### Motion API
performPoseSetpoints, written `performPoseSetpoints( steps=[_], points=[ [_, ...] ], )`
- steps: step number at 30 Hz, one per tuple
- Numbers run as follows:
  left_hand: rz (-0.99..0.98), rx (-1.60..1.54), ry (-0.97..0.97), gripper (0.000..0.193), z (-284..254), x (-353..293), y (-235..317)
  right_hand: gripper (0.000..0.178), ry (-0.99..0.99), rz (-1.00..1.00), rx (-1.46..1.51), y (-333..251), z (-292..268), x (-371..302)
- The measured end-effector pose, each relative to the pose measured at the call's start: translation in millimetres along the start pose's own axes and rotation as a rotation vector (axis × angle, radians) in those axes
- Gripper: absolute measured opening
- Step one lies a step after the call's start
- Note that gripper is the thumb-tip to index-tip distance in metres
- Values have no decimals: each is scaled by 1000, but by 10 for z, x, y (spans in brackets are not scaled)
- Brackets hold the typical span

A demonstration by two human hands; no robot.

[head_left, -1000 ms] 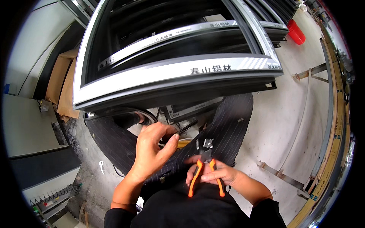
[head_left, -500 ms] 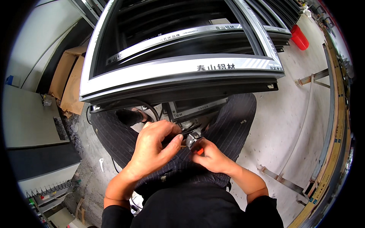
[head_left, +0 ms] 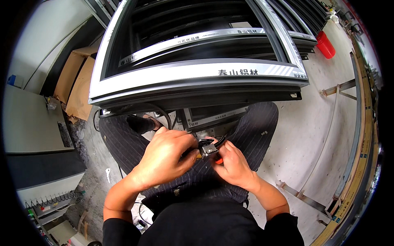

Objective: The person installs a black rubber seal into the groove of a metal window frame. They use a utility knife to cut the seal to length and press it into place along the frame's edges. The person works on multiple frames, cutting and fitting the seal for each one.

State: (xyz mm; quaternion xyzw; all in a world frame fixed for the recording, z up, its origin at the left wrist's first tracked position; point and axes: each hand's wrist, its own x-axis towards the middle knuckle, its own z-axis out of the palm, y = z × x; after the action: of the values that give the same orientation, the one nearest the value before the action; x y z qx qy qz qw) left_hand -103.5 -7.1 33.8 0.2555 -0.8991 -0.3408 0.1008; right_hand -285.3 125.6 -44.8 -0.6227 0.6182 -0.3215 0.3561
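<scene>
Black strip (head_left: pixel 222 140) up at the pliers (head_left: pixel 209 150), can't see a finished cut; left hand (head_left: pixel 170 149) pinches it, right hand (head_left: pixel 234 166) wraps the orange handle (head_left: pixel 219 160).

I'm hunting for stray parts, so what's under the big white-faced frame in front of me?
Below the near edge of the big frame, a smaller frame, a black cable and a foot partly show. The big frame covers whatever lies farther back.
</scene>
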Motion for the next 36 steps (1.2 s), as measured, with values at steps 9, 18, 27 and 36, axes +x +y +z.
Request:
performPoseSetpoints(
  steps=[9, 18, 27, 36],
  points=[
    [18, 114, -49, 10, 29, 61, -63, 38, 131, -135, -325, 76, -44, 49],
    [-55, 8, 137, 11, 29, 75, -158, 32, 154, 413, 1118, 821, -562, 269],
    [-30, -131, 187, 11, 111, 122, -125, 35, 95, 592, 1254, 1044, -755, 54],
    [-74, -188, 172, 11, 150, 174, -63, 44, -273, 461, 1258, 525, -820, -262]
  ],
)
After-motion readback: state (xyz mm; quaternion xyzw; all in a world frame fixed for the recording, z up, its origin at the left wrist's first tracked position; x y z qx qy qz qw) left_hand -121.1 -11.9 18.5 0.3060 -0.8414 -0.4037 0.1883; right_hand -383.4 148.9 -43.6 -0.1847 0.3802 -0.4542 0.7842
